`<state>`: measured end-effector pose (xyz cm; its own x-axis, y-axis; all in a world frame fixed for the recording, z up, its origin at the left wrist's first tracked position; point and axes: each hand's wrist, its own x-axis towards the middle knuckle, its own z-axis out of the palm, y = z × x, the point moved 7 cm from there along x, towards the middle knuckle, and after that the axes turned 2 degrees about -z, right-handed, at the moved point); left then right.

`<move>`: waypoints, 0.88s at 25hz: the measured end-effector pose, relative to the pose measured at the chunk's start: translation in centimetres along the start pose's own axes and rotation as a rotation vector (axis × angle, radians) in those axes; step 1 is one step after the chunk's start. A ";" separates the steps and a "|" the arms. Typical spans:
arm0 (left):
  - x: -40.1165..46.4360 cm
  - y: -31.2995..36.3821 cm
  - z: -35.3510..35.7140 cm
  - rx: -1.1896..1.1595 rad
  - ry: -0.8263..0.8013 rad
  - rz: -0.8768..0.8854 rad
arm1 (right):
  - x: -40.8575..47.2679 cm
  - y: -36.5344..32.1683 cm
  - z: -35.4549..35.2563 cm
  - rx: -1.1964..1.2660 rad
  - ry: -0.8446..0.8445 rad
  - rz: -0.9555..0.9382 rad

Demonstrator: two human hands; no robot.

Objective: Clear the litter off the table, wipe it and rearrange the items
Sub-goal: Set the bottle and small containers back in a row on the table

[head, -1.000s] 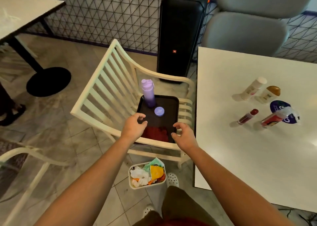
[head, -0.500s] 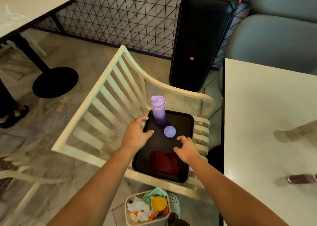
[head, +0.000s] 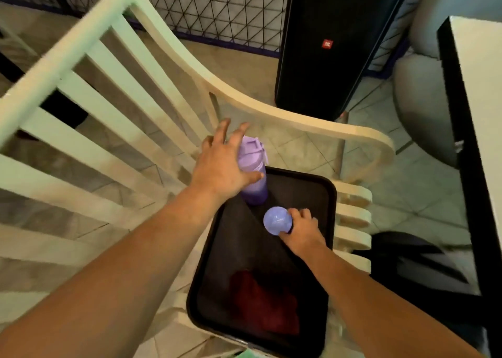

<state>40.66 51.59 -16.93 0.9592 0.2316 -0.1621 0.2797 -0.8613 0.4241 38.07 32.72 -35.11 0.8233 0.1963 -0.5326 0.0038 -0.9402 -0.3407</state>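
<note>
Left hand point(head: 222, 167) against the side of the purple water bottle point(head: 252, 175), thumb across its front, fingers spread and reaching past the lid rather than wrapped; contact plain, a full grasp not yet closed. Likely so placed to take the bottle upright by its upper body, where a tall thing is steadied best. Right hand point(head: 301, 227) lower on the tray, fingers curled round the small lavender-lidded jar point(head: 277, 220), pinching it at the side so the lid faces up. Both items standing on the black tray point(head: 330, 194), which rests on the seat of the cream slatted chair point(head: 271, 113); probably parked there to keep the table free for wiping. Dark red cloth point(head: 263, 306) bunched at the tray's near end, untouched, well apart from both hands. White table point(head: 480, 86) visible only as an edge at the right, with a black JBL speaker point(head: 326, 45) beyond the chair. Judged from this: fetching items off the tray, one per hand, for return to the table.
</note>
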 end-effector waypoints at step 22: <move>-9.9 1.9 -6.3 -0.027 0.126 0.003 | -9.6 -5.6 -4.0 0.088 0.145 0.049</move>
<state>31.98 50.48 -8.95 0.9573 0.2851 -0.0484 0.2759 -0.8502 0.4484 32.46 35.02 -24.95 0.8945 0.1024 -0.4351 -0.0831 -0.9183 -0.3871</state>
